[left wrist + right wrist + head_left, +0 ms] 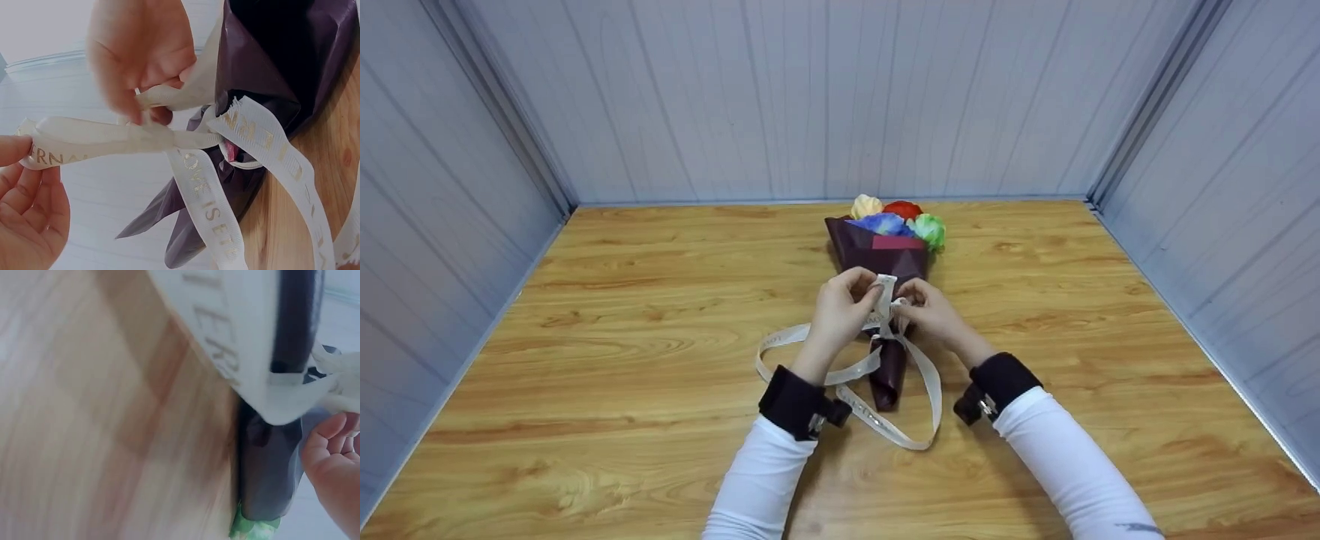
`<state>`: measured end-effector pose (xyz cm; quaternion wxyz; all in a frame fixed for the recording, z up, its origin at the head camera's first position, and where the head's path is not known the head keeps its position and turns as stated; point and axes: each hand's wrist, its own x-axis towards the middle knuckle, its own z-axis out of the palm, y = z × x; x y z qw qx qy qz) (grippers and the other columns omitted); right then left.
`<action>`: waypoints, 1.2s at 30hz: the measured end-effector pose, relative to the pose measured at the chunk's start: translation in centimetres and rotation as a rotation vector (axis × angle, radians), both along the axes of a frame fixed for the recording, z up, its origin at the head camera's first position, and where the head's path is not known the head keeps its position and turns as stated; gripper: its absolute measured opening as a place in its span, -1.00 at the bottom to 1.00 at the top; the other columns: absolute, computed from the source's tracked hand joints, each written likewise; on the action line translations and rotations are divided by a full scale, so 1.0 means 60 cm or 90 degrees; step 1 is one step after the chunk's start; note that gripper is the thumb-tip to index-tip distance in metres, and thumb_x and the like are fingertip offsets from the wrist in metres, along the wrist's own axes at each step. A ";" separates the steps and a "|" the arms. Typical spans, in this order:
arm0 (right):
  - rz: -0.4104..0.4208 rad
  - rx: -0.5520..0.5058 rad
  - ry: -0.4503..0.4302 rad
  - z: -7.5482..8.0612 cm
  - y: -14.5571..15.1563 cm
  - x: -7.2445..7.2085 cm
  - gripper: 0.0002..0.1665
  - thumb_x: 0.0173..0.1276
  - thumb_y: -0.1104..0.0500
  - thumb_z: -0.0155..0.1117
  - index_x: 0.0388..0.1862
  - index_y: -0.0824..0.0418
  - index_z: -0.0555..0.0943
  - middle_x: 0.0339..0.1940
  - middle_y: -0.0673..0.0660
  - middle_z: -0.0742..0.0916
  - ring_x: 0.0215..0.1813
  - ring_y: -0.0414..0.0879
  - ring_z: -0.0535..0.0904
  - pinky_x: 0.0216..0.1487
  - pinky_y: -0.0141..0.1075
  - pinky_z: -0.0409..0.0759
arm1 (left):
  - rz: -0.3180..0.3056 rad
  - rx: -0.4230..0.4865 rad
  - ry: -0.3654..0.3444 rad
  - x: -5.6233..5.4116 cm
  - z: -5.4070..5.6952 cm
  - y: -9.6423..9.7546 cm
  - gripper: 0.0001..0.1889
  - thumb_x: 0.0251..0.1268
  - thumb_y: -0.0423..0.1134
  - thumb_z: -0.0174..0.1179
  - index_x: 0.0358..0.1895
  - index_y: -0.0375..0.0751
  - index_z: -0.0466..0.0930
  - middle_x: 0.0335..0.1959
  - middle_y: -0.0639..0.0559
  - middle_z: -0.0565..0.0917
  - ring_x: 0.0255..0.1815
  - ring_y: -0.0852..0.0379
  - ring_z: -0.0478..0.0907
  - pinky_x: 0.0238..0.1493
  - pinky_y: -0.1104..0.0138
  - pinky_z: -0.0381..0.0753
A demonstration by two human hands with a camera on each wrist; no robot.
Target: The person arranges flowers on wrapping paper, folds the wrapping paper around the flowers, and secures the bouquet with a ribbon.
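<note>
A bouquet wrapped in dark purple paper (889, 259) lies on the table, its flowers (885, 223) at the far end. White ribbon (924, 367) with gold lettering is tied around its narrow part. My left hand (844, 307) pinches the end of a raised ribbon loop (101, 135) between thumb and fingers. Beside it, my right hand (934, 311) pinches another stretch of ribbon close to the knot; it looks blurred in the left wrist view. Two long ribbon tails trail over the table, one with a frayed end (239, 107).
The wooden tabletop (622, 360) is bordered by a pale panel wall (825, 105) at the back and panels on both sides. Loose ribbon curls lie between my forearms and beside the wrapped stem end (886, 394).
</note>
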<state>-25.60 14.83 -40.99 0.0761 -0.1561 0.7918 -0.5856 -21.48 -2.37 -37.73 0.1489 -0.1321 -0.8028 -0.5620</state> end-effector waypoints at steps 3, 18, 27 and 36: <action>-0.010 -0.049 -0.038 0.008 0.004 -0.002 -0.89 0.35 0.34 0.07 -0.20 0.39 0.43 -0.43 -0.08 0.52 -0.41 -0.27 0.41 -0.35 -0.44 0.39 | 0.010 0.005 -0.005 -0.002 -0.001 -0.002 -0.92 0.22 -0.41 0.19 -0.29 -0.37 0.62 -0.42 -0.13 0.65 -0.42 0.18 0.52 -0.31 0.42 0.52; -0.069 0.020 0.037 0.012 0.023 -0.010 -0.83 0.21 0.41 0.23 -0.26 0.52 0.49 -0.53 -0.12 0.52 -0.48 -0.33 0.36 -0.39 -0.49 0.36 | 0.055 0.003 0.001 -0.017 -0.008 -0.032 -0.91 0.18 -0.38 0.21 -0.42 -0.36 0.57 -0.57 0.03 0.51 -0.54 0.26 0.36 -0.43 0.45 0.37; -0.086 0.248 0.105 0.017 0.043 -0.010 -0.74 0.16 0.36 0.28 -0.17 0.48 0.65 -0.35 0.27 0.73 -0.40 -0.25 0.48 -0.34 -0.47 0.44 | 0.049 0.023 -0.001 -0.028 -0.017 -0.049 -0.92 0.12 -0.44 0.21 -0.45 -0.43 0.57 -0.62 0.13 0.44 -0.55 0.29 0.32 -0.44 0.48 0.33; -0.038 0.168 0.002 0.021 0.062 -0.012 -0.87 0.24 0.30 0.29 -0.36 0.40 0.60 -0.46 0.03 0.72 -0.31 -0.12 0.66 -0.13 -0.23 0.61 | 0.056 0.012 -0.044 -0.035 -0.028 -0.062 -0.90 0.15 -0.41 0.21 -0.42 -0.43 0.59 -0.59 0.11 0.47 -0.51 0.26 0.36 -0.36 0.43 0.39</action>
